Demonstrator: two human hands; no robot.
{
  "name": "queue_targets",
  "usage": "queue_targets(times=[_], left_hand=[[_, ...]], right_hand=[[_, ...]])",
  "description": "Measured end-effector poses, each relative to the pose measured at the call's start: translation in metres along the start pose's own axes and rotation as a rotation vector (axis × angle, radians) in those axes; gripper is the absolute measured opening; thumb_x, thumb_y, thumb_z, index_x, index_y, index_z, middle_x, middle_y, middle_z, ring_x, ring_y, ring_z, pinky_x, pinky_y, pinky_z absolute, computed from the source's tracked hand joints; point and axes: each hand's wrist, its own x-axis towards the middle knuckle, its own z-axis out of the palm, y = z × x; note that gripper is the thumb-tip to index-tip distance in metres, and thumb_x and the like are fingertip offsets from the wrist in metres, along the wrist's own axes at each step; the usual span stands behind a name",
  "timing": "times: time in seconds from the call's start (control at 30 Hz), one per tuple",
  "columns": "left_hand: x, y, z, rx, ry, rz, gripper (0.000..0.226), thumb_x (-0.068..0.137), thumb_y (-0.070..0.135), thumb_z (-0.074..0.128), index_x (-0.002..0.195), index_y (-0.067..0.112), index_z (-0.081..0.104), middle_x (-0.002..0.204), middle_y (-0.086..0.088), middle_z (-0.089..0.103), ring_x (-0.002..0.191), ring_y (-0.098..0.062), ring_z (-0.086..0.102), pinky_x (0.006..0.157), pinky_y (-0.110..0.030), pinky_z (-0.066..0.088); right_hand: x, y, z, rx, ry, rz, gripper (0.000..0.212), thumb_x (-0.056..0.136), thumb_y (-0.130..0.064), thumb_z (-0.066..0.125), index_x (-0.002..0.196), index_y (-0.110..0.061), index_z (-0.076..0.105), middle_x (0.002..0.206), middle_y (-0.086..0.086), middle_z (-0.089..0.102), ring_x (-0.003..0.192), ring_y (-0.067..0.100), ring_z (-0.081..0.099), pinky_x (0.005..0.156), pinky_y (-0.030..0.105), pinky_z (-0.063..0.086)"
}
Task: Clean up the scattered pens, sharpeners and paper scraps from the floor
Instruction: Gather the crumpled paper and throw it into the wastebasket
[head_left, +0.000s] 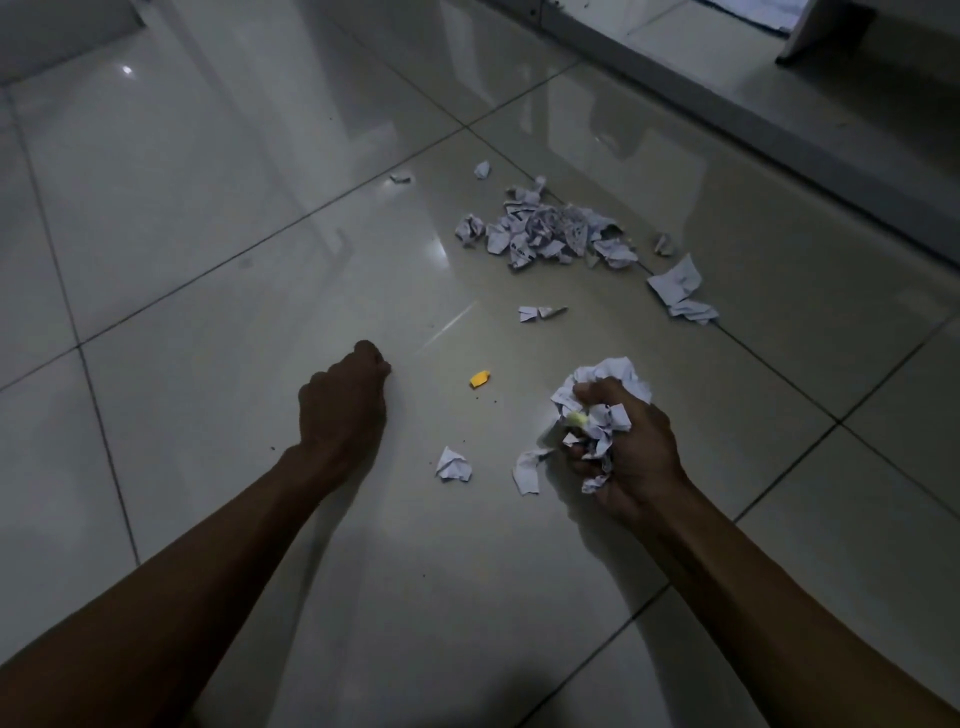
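My right hand (636, 457) grips a wad of crumpled paper scraps (602, 395) low over the tiled floor; a pale yellow bit shows among them. My left hand (343, 400) is curled into a fist near the floor, and I cannot see anything in it. A small yellow sharpener (479, 378) lies between the two hands. One crumpled scrap (453, 465) sits just in front of my right wrist. A larger pile of paper scraps (550, 234) lies farther ahead, with a flat torn sheet (678, 288) to its right and a small scrap (540, 313) nearer.
Glossy pale floor tiles (208, 182) with dark grout lines fill the view. A raised step or wall base (779, 130) runs diagonally along the upper right. Stray scraps (482, 169) lie beyond the pile. The light is dim.
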Motion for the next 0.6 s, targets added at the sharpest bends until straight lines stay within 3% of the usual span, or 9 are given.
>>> queue_targets(times=[0.13,0.23,0.33,0.47,0.6], left_hand=[[0.003,0.005,-0.006,-0.01,-0.074,0.025,0.016,0.099,0.018,0.042,0.094,0.004,0.048,0.072,-0.014,0.059,0.06,-0.034,0.054,0.056,-0.036,0.032],[0.001,0.024,-0.014,-0.134,-0.176,0.166,0.019,0.099,0.022,0.042,0.099,0.004,0.047,0.076,-0.012,0.059,0.065,-0.033,0.054,0.058,-0.035,0.036],[0.002,0.055,-0.017,-0.196,-0.16,0.251,0.02,0.1,0.028,0.039,0.098,0.009,0.045,0.069,-0.002,0.052,0.062,-0.029,0.052,0.057,-0.035,0.038],[0.004,0.079,-0.012,-0.125,-0.241,0.312,0.011,0.098,0.024,0.039,0.098,0.013,0.042,0.078,-0.002,0.054,0.068,-0.026,0.054,0.063,-0.04,0.047],[-0.005,0.083,-0.003,-0.033,-0.292,0.318,0.004,0.096,0.017,0.038,0.098,0.016,0.035,0.075,0.002,0.041,0.067,-0.025,0.056,0.063,-0.038,0.048]], right_hand=[[-0.003,-0.003,0.002,0.011,0.002,-0.004,0.05,0.089,-0.007,0.058,0.041,-0.02,0.054,0.048,0.001,0.047,0.037,0.015,0.038,0.046,0.019,0.026],[-0.005,-0.004,0.001,0.017,0.012,0.015,0.047,0.089,-0.01,0.059,0.043,-0.019,0.056,0.049,0.003,0.048,0.034,0.013,0.04,0.041,0.015,0.025],[-0.006,-0.005,0.001,0.02,0.021,0.015,0.044,0.088,-0.011,0.06,0.045,-0.02,0.055,0.05,0.003,0.048,0.036,0.014,0.041,0.042,0.016,0.025],[-0.007,-0.007,-0.004,0.043,0.009,0.057,0.027,0.088,-0.011,0.059,0.064,-0.015,0.047,0.051,0.005,0.044,0.033,0.013,0.038,0.036,0.014,0.025],[-0.008,-0.01,-0.005,0.046,-0.008,0.032,0.034,0.088,-0.01,0.059,0.057,-0.02,0.05,0.052,0.004,0.045,0.035,0.015,0.039,0.04,0.016,0.022]])
